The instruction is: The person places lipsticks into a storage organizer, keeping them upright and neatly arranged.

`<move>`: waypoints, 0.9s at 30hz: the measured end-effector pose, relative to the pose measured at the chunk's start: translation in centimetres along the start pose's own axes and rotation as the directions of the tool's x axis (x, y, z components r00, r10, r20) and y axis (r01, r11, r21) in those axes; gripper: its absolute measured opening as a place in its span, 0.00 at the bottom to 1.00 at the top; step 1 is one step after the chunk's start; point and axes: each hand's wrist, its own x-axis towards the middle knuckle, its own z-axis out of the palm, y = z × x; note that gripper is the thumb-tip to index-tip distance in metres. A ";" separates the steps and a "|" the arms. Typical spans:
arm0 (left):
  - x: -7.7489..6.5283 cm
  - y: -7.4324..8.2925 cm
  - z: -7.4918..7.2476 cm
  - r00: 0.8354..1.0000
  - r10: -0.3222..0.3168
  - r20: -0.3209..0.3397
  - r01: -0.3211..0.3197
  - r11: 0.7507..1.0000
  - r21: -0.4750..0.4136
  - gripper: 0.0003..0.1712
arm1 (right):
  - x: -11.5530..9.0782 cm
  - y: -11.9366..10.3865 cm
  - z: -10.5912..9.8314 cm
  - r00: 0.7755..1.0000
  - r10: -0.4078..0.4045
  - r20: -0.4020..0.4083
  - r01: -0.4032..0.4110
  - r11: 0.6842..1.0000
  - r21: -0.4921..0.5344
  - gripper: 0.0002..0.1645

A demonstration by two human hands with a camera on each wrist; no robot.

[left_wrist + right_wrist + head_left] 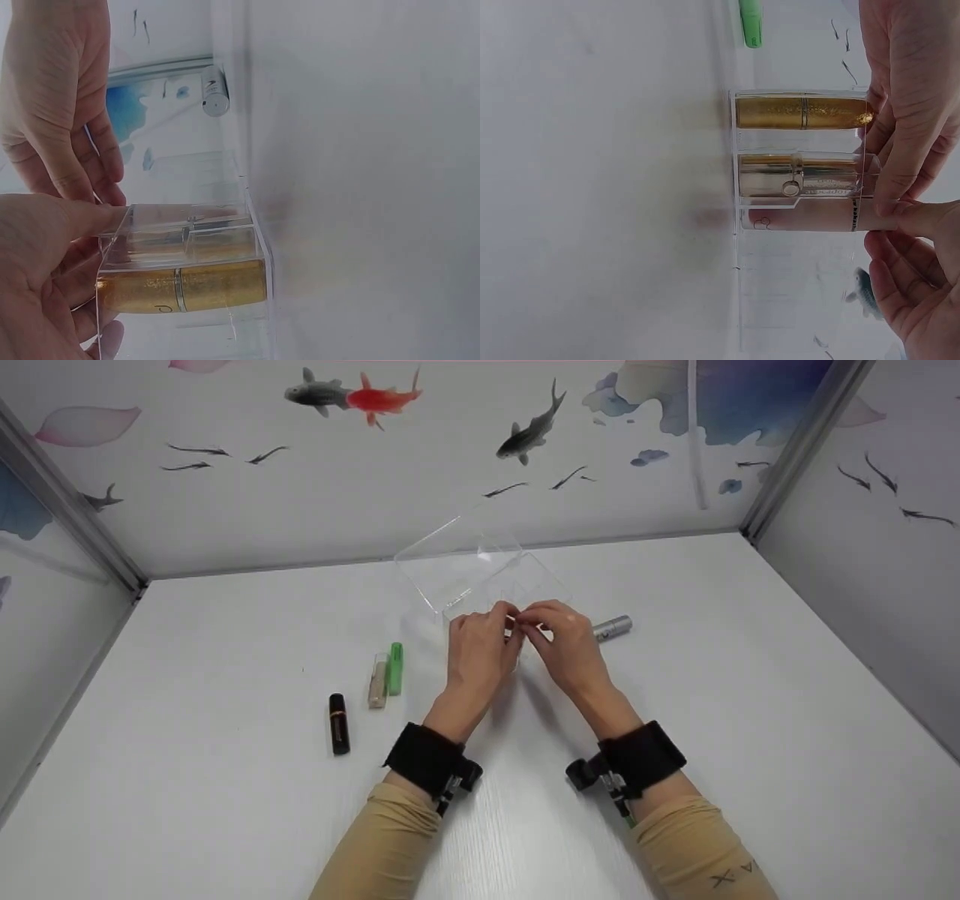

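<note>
A clear acrylic organizer [735,176] stands on the table in front of me. It holds an upright gold lipstick tube [217,289] and a shiny silver-gold tube [769,176] with a small ring. Beside these stands a pale pink lipstick tube [802,217] with dark lettering near its top. My right hand [566,641] pinches the top end of this pink tube between thumb and fingers. My left hand [480,649] meets it there, thumb tip at the same end and other fingers curled behind the organizer's upper edge. In the head view both hands hide most of these tubes.
Left of the hands lie a green tube [396,669], a beige tube with a clear cap [378,682] and a black tube with a gold band [339,725]. A silver tube [613,628] lies to the right. Behind the hands rises a transparent panel [457,559].
</note>
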 end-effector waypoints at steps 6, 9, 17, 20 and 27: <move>0.1 0.3 0.0 1.000 -0.013 0.026 0.013 1.000 0.003 0.06 | 0.0 0.1 -0.1 1.000 0.005 0.004 -0.005 1.000 -0.010 0.07; 0.1 0.3 -0.1 0.999 -0.017 0.033 0.016 1.000 0.004 0.07 | -0.1 0.2 -0.2 1.000 0.007 0.010 -0.006 1.000 -0.010 0.07; -0.1 0.2 0.2 0.999 -0.022 0.035 0.022 1.000 0.003 0.06 | -0.4 0.2 0.0 1.000 0.002 0.025 -0.002 1.000 -0.014 0.07; -0.2 0.1 0.1 0.999 -0.020 0.032 0.020 1.000 0.004 0.06 | -0.4 0.2 0.0 0.999 0.006 0.034 -0.006 1.000 -0.010 0.07; -0.1 0.0 -0.2 1.000 0.004 0.006 -0.004 1.000 -0.015 0.06 | -0.3 0.1 0.0 0.999 -0.011 0.037 0.012 1.000 -0.010 0.07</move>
